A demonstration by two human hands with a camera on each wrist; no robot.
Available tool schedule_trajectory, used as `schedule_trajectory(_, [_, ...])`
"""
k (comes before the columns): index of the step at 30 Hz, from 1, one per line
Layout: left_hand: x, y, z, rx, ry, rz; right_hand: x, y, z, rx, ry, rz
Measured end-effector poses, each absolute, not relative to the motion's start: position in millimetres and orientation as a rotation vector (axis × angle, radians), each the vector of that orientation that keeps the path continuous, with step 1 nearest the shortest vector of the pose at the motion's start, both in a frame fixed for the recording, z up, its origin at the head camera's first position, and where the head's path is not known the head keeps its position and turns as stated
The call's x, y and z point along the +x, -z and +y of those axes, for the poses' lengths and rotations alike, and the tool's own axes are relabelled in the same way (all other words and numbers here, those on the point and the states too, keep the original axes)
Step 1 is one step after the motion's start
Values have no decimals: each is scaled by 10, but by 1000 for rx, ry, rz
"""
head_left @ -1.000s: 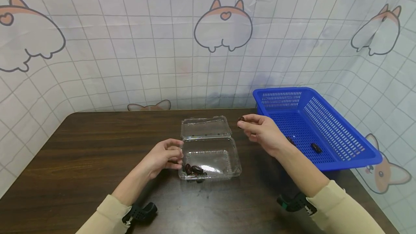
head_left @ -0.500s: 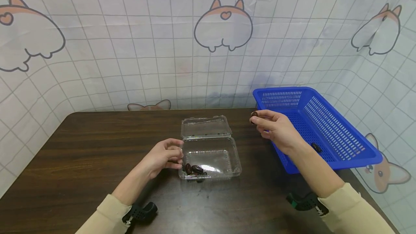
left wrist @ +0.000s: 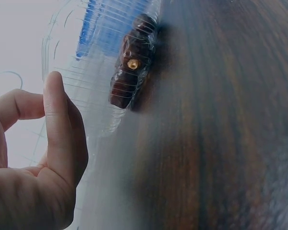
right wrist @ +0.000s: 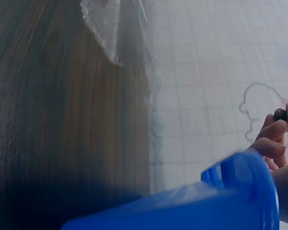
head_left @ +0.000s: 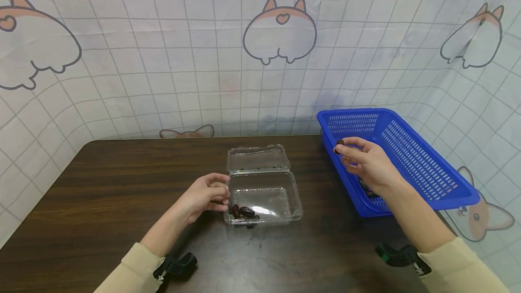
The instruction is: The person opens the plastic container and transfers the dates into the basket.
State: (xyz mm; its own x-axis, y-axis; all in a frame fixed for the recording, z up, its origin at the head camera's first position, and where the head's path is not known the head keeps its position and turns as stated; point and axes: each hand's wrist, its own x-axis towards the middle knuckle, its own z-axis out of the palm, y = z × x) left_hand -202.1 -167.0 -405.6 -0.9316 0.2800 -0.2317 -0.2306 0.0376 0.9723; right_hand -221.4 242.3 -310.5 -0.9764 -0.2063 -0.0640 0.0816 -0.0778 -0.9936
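My right hand (head_left: 366,159) pinches a dark brown date (head_left: 339,145) between thumb and fingertips, over the left rim of the blue plastic basket (head_left: 427,162). In the right wrist view the date (right wrist: 280,115) shows at the fingertips, beyond the basket's rim (right wrist: 249,187). My left hand (head_left: 205,196) rests its fingertips at the left side of a clear plastic clamshell box (head_left: 285,193), thumb straight in the left wrist view. Several dates (head_left: 246,212) lie in the box's front left corner; its lid (head_left: 258,158) is folded back. More dates (head_left: 366,189) in the basket are partly hidden by my right hand.
The dark wooden table (head_left: 122,184) carries the box in the middle and the basket at the right. A white cloth with a grid and cartoon animals (head_left: 195,80) hangs behind and along the right side.
My right hand, with the date in it, has moved right from beside the box to over the basket's left rim. The left hand and the box have stayed in place.
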Motion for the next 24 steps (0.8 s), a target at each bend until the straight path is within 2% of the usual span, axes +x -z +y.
schedule_trajectory(24, [-2031,4042,-1648,47,-1953,1960,-2111,3231,3069,-9,2209,1911])
